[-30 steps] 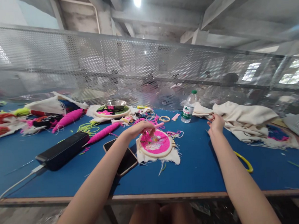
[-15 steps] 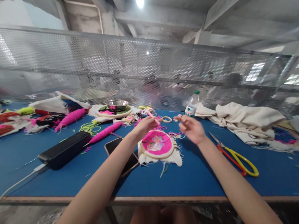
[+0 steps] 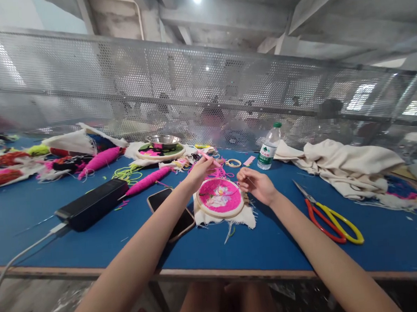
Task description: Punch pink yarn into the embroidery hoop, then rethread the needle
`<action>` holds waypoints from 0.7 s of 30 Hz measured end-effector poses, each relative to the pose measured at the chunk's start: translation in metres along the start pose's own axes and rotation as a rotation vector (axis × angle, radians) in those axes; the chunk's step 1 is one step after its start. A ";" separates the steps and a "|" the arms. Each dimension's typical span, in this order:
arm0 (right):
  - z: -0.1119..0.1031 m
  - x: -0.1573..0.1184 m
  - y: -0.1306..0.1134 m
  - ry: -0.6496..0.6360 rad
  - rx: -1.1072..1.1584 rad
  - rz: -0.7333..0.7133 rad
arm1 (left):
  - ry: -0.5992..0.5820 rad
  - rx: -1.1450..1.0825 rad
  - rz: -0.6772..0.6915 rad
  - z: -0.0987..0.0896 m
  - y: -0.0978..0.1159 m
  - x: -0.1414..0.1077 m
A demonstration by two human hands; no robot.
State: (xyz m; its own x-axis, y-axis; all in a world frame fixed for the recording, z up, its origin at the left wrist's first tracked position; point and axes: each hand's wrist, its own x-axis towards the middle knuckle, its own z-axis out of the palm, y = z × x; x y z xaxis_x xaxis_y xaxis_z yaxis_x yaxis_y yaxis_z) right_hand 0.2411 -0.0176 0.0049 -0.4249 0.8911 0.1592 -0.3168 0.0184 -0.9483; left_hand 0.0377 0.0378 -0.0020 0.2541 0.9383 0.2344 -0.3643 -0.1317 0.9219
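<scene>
My left hand [image 3: 200, 171] is closed round a pink punch needle pen [image 3: 208, 158], held slanting above the back edge of a round embroidery hoop [image 3: 221, 217]. Stretched in the hoop is a bright pink piece of stitching [image 3: 206, 198] with a pale flower in its middle; its white cloth edges fray out beneath. My right hand [image 3: 256, 183] hovers at the hoop's right side, fingertips pinched together. Something thin shows at those fingertips, too fine to name. Loose pink yarn [image 3: 223, 170] lies behind the hoop.
Yellow-and-red-handled scissors [image 3: 330, 219] lie right, before a heap of cream cloth [image 3: 350, 166]. A water bottle [image 3: 268, 147], wooden ring [image 3: 233, 163] and small pink piece [image 3: 249, 160] are behind. Leftward are a phone [image 3: 158, 201], black box [image 3: 91, 205] and yarn bundle [image 3: 148, 182].
My right hand has moved left and down towards the hoop, and its fingers have drawn together. My left hand keeps the pink pen, slightly raised. The small pink piece behind shows more fully.
</scene>
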 end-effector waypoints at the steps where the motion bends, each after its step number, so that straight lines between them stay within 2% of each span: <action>1: 0.000 0.000 0.000 0.030 -0.015 -0.011 | -0.007 0.002 -0.005 0.000 0.000 -0.001; 3: 0.002 0.000 0.003 0.056 -0.056 0.000 | -0.078 0.014 -0.016 0.006 0.002 -0.005; 5: 0.005 0.000 0.007 0.010 -0.083 0.055 | -0.193 0.032 -0.023 0.016 0.003 -0.012; 7: 0.008 -0.001 0.010 -0.055 -0.086 0.099 | -0.247 0.068 0.006 0.024 0.004 -0.018; 8: 0.008 -0.001 0.009 -0.079 -0.076 0.108 | -0.222 0.140 0.026 0.026 0.004 -0.019; 10: 0.004 -0.001 0.006 -0.092 -0.030 0.083 | -0.079 0.397 0.046 0.024 0.006 -0.017; 12: -0.003 -0.001 -0.001 -0.070 0.040 0.043 | 0.097 0.673 0.032 0.016 0.009 -0.013; 16: -0.019 0.000 -0.014 -0.004 0.116 -0.003 | 0.343 0.976 0.009 -0.006 0.018 -0.013; 18: -0.023 0.000 -0.017 0.022 0.124 -0.017 | 0.436 1.119 -0.007 -0.014 0.022 -0.018; 21: -0.024 0.000 -0.018 0.042 0.117 -0.036 | 0.490 1.260 -0.050 -0.020 0.022 -0.025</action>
State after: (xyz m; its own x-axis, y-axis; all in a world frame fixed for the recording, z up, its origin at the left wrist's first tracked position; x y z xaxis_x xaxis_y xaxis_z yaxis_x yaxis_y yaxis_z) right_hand 0.2671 -0.0076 0.0154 -0.3763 0.9090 0.1791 -0.4293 0.0002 -0.9032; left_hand 0.0053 0.0176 0.0058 -0.1968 0.9324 0.3031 0.7651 -0.0472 0.6421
